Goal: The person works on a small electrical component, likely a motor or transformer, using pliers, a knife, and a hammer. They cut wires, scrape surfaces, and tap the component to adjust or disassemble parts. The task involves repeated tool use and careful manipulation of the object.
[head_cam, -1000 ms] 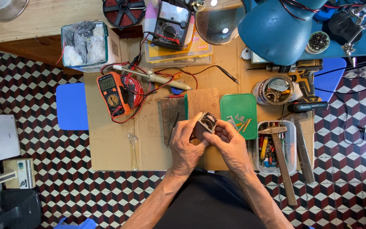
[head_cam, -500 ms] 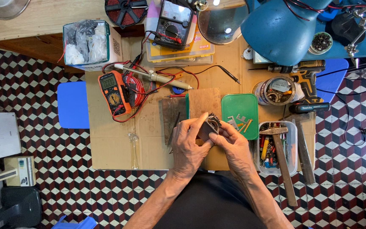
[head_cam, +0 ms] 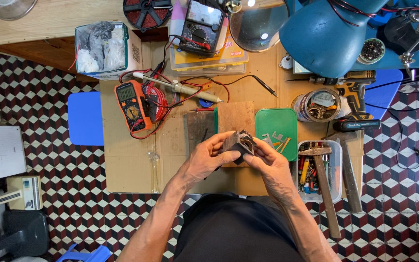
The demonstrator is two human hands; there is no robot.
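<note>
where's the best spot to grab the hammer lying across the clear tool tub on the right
Grip the hammer on its long wooden handle, near the lower end that sticks out past the clear tub toward the person. Come from above with the right hand, the nearer one. The metal head rests over the tub among other tools, so that end is crowded, while the handle lies bare.

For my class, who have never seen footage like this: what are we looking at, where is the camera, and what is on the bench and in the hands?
There is no machine. A camera worn on the person's head looks straight down at their own bare hands. The left hand and right hand together hold a small dark part above a cardboard-covered bench. Around it lie an orange multimeter, a soldering iron, a green lid, a hammer across a clear tub of tools, and a cordless drill.
</note>
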